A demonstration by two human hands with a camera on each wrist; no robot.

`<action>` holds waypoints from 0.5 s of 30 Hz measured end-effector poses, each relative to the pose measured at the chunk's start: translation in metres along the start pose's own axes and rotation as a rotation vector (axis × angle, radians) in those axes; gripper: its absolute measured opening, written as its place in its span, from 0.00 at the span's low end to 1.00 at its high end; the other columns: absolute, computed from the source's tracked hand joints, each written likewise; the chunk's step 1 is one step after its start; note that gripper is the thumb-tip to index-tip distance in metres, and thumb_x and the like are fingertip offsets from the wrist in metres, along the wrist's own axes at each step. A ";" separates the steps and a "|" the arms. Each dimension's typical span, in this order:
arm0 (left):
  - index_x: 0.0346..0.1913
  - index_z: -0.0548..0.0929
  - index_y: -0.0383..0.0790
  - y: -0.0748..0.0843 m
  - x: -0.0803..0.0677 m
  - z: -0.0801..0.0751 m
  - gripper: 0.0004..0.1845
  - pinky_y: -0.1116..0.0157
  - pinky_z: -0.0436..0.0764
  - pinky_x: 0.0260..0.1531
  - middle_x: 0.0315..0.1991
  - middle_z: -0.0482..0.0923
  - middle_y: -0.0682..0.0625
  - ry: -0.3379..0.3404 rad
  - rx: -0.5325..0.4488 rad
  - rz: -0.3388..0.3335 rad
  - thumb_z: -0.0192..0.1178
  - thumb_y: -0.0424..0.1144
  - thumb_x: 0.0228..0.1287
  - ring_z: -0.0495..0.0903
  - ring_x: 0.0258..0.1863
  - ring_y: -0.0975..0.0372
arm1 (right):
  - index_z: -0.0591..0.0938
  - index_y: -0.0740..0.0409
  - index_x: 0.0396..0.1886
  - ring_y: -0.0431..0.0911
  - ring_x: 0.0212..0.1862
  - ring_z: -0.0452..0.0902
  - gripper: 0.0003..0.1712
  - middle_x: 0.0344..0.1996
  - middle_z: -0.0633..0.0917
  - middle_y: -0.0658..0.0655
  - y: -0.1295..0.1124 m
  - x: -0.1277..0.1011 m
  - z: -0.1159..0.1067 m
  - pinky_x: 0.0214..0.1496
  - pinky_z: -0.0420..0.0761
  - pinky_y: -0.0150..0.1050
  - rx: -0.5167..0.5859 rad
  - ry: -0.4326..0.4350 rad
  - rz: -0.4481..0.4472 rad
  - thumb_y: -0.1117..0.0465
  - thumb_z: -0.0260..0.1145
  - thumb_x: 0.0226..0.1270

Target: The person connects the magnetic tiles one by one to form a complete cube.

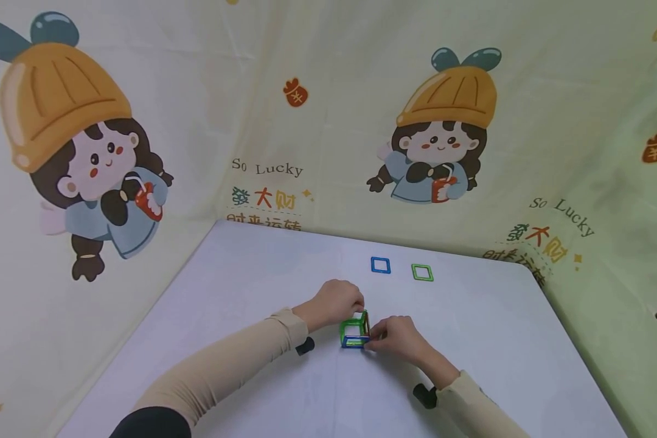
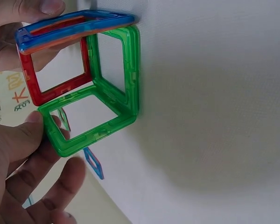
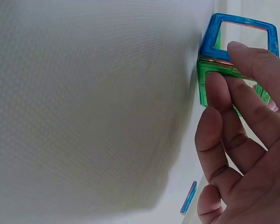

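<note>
- Beige sleeves (image 1: 227, 368), cut off below.
- Right hand (image 1: 399, 334): grip pinching the blue side of a magnetic-tile cube (image 2: 94, 84), mid-bench (image 1: 274, 261).
- Cube: one blue, one red, two green squares distinguishable; fingers hide parts.
- Left hand (image 1: 335, 301): grip pinching a green corner.
- Blue tile (image 1: 380, 258), green tile (image 1: 422, 279): one each, loose near the far edge; open room either side.

We could pass a hand across the white tabletop (image 1: 241, 267) beyond the left forearm (image 1: 227, 362), or up between both forearms to the near side of the magnetic-tile box (image 1: 356, 337). The left hand (image 1: 334, 302) blocks its far side, the right hand (image 1: 398, 337) its right; farther back lie a blue tile (image 1: 373, 265) and a green tile (image 1: 421, 265).
</note>
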State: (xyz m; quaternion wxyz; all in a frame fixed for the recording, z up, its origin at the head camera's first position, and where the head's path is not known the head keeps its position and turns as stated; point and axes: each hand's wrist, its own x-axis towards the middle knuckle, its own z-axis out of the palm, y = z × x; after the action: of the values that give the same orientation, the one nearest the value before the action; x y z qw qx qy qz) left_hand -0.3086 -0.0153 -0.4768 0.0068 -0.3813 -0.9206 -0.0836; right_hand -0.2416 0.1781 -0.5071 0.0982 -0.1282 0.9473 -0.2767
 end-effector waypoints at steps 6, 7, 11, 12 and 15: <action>0.43 0.93 0.54 -0.001 -0.001 -0.001 0.07 0.72 0.80 0.37 0.38 0.89 0.62 -0.021 -0.010 -0.018 0.65 0.46 0.72 0.82 0.36 0.72 | 0.92 0.51 0.33 0.39 0.30 0.75 0.08 0.27 0.88 0.42 0.000 0.001 -0.002 0.35 0.73 0.34 0.010 -0.018 -0.031 0.55 0.81 0.56; 0.43 0.93 0.54 0.000 0.000 -0.001 0.07 0.72 0.80 0.38 0.38 0.90 0.63 -0.020 -0.007 -0.018 0.65 0.46 0.72 0.83 0.37 0.72 | 0.92 0.51 0.34 0.39 0.31 0.74 0.08 0.28 0.89 0.42 0.001 0.001 -0.004 0.35 0.73 0.34 0.007 -0.026 -0.044 0.55 0.80 0.57; 0.45 0.93 0.54 0.000 0.000 -0.001 0.08 0.71 0.81 0.41 0.40 0.90 0.62 -0.022 -0.013 -0.011 0.65 0.46 0.72 0.85 0.39 0.71 | 0.92 0.50 0.39 0.40 0.32 0.75 0.07 0.33 0.90 0.44 0.005 -0.001 -0.011 0.35 0.74 0.34 0.012 -0.042 -0.050 0.58 0.77 0.61; 0.45 0.93 0.53 0.000 0.000 0.000 0.08 0.71 0.81 0.41 0.40 0.90 0.62 -0.022 -0.018 -0.009 0.65 0.46 0.73 0.85 0.40 0.71 | 0.92 0.49 0.40 0.40 0.33 0.75 0.07 0.34 0.90 0.44 0.006 -0.001 -0.014 0.35 0.74 0.35 0.014 -0.033 -0.037 0.59 0.76 0.62; 0.46 0.93 0.53 -0.001 0.000 0.000 0.08 0.71 0.82 0.44 0.41 0.90 0.62 -0.025 -0.035 -0.015 0.65 0.46 0.73 0.85 0.41 0.70 | 0.92 0.50 0.42 0.42 0.34 0.74 0.08 0.36 0.90 0.46 0.008 0.003 -0.019 0.34 0.75 0.36 0.050 0.027 -0.009 0.63 0.72 0.65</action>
State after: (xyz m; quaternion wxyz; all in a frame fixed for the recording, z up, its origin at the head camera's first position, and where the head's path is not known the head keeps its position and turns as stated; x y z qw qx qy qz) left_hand -0.3092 -0.0161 -0.4771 -0.0121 -0.3754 -0.9219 -0.0948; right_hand -0.2507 0.1933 -0.4956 0.0871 -0.1262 0.9407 -0.3026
